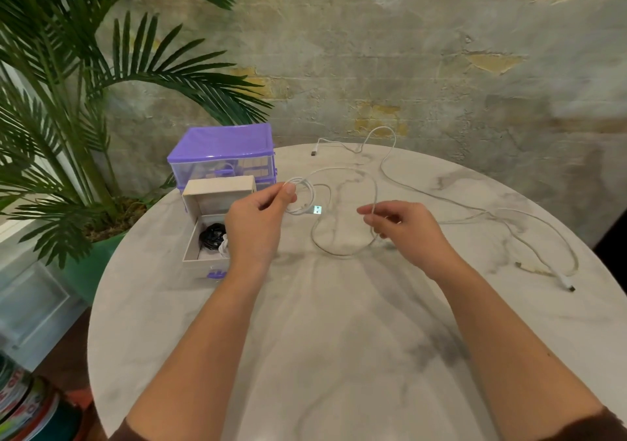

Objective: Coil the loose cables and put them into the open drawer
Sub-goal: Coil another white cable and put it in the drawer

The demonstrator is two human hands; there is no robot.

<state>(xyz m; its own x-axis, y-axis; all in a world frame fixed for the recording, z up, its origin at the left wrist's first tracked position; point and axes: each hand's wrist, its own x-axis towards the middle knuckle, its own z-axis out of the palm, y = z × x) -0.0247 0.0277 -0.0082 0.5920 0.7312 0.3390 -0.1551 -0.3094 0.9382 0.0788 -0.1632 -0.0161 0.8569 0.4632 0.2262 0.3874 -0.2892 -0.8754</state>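
The near half of the round marble table (339,355) lies bare under the forearms, wide enough for either hand to pass. On the left side the open drawer (207,237) juts out from the purple drawer unit (222,155), its mouth unobstructed from above; a black coiled cable (212,235) fills part of its floor. The left hand (254,223) hangs just beside the drawer. A loose white cable (475,203) sprawls across the far and right side, barring any sweep there. Palm fronds (101,84) overhang the unit's left.
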